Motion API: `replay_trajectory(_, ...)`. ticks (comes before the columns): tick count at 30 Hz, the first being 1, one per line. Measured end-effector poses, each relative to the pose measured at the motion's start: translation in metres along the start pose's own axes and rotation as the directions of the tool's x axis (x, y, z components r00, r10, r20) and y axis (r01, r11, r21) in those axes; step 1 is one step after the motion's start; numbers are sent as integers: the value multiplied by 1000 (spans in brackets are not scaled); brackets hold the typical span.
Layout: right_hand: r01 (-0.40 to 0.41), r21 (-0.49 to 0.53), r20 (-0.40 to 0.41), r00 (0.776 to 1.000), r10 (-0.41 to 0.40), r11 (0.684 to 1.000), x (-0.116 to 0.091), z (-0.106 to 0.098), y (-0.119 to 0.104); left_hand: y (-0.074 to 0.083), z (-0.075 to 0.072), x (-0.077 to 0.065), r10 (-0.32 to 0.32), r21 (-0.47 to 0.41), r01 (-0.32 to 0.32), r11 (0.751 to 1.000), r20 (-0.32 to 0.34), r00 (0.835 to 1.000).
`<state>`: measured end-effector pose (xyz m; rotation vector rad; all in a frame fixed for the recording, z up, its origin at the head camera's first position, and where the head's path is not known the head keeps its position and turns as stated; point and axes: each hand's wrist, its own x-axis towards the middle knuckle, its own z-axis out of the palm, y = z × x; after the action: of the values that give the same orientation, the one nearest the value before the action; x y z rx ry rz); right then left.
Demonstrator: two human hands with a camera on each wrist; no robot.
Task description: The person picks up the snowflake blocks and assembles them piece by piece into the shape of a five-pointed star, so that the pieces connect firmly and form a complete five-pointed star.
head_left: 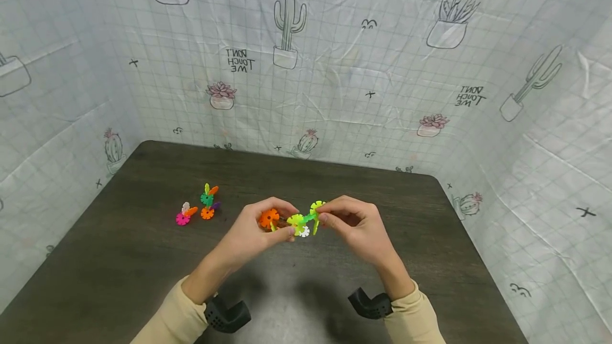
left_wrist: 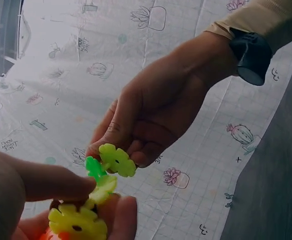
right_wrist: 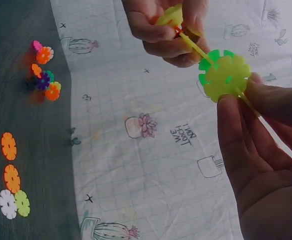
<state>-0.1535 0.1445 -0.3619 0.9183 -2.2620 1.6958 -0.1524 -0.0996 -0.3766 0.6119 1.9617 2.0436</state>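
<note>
My left hand (head_left: 251, 230) grips one end of a chain of interlocking notched plastic discs (left_wrist: 78, 223). Yellow-green and orange show between its thumb and fingers. A yellow-green disc (head_left: 296, 223) stands at its fingertips, and a green disc (left_wrist: 94, 167) links that to another yellow-green disc (right_wrist: 231, 75). Thumb and fingers of my right hand (head_left: 356, 222) pinch the chain at this other end, where a further yellow-green disc (head_left: 315, 226) hangs edge-on. The chain spans the gap between both hands, above the dark table (head_left: 421, 259). Parts of it are hidden by the left fingers.
Two small joined clusters stand at the table's left: one pink, white and orange (head_left: 183, 218), one green, orange, yellow and purple (head_left: 207, 198). In the right wrist view, orange discs (right_wrist: 9, 146), a white disc (right_wrist: 7, 204) and a yellow-green disc (right_wrist: 22, 203) lie loose. A patterned curtain (head_left: 330, 68) surrounds the table.
</note>
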Motion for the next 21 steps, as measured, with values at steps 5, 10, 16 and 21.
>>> replay_trajectory(5,-21,28,4,1000,21,999,2,-2,1,-1,-3,-2,14,131,-21,991,56,998)
replay_trajectory(10,-54,16,12,998,54,998,4,-3,1,0,-7,-4,-16,244,-17,970,131,991)
replay_trajectory(16,-63,12,11,998,63,998,6,-2,1,1,-10,-7,-56,266,7,964,179,982)
replay_trajectory(21,-30,27,13,999,29,999,7,-2,1,0,-12,-7,-76,174,47,984,165,983)
